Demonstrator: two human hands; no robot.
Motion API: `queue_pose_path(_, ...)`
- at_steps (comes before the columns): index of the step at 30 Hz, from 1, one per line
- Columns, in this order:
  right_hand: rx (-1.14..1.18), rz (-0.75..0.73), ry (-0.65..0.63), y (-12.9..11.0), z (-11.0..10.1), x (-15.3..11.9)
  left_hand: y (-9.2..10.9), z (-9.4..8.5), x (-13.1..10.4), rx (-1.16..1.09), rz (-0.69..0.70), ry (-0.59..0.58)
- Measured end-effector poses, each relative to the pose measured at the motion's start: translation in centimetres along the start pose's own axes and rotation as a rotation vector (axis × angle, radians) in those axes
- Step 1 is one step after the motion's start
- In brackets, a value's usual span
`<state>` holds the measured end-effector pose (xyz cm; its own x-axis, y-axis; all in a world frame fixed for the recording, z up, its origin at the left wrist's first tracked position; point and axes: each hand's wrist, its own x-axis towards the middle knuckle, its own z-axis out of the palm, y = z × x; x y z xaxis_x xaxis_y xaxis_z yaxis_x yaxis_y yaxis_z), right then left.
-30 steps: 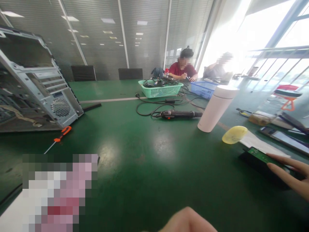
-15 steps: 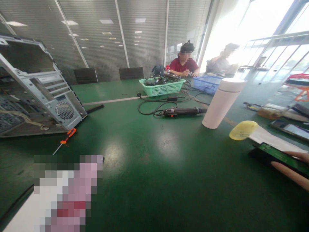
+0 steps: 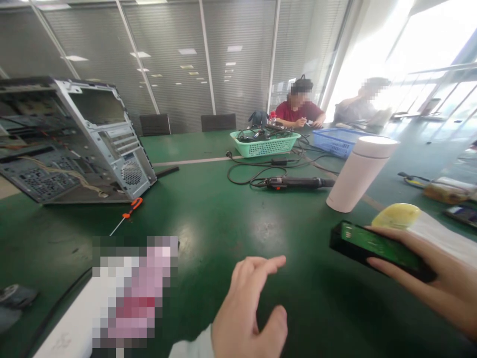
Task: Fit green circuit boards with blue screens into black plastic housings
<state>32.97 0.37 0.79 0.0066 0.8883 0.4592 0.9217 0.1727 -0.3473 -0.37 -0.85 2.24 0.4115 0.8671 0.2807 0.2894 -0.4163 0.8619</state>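
My right hand (image 3: 443,278) grips a black oblong casing with a green circuit board (image 3: 383,248) showing on its upper face. Thumb and fingers lie along its two long sides, and the casing is held above the table at the right. Near the bottom centre, my left hand (image 3: 249,308) is empty, its thumb apart from the extended fingers. Behind the casing sits a yellow translucent piece (image 3: 397,215), partly hidden by my right hand. A pale pink tumbler (image 3: 361,174) stands just beyond.
An opened computer case (image 3: 112,149) stands at left, an orange-handled screwdriver (image 3: 133,207) before it. A corded electric screwdriver (image 3: 298,183) lies mid-table. Farther back are a green basket (image 3: 264,147) of cables, a blue basket (image 3: 333,141) and two seated people. A blurred-out pink item (image 3: 145,288) lies front left.
My right hand has brought the casing leftward from the right edge. My left hand has come into view at the bottom. The view has shifted, so the scene sits farther right.
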Motion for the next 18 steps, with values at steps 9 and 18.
queue_pose_path(9,0.346,-0.247,-0.309,-13.1,5.4,2.1,-3.3,0.4,1.8,0.005,-0.163,0.193)
queue_pose_path(18,1.130,0.365,-0.814,-13.9,5.3,2.2,-3.3,0.0,2.3,-0.196,-0.328,0.272)
